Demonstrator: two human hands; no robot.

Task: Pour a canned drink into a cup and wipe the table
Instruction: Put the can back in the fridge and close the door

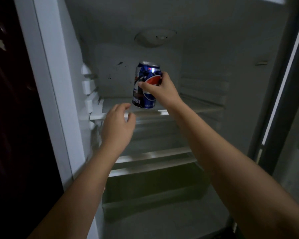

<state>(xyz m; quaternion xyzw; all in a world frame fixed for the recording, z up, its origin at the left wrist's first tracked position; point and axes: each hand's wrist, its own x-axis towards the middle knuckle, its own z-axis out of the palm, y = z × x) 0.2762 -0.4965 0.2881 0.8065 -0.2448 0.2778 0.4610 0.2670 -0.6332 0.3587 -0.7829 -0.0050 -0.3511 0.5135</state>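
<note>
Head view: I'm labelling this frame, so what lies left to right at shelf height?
Dark door → fridge's left wall → left hand → cola can → right hand gripping it → ribbed right wall → door seal.

— What sort of place?
— A home kitchen, likely: an open fridge (205,54) around the hands (160,90), white shelves (188,109) under them, a drawer (154,190) below.
</note>
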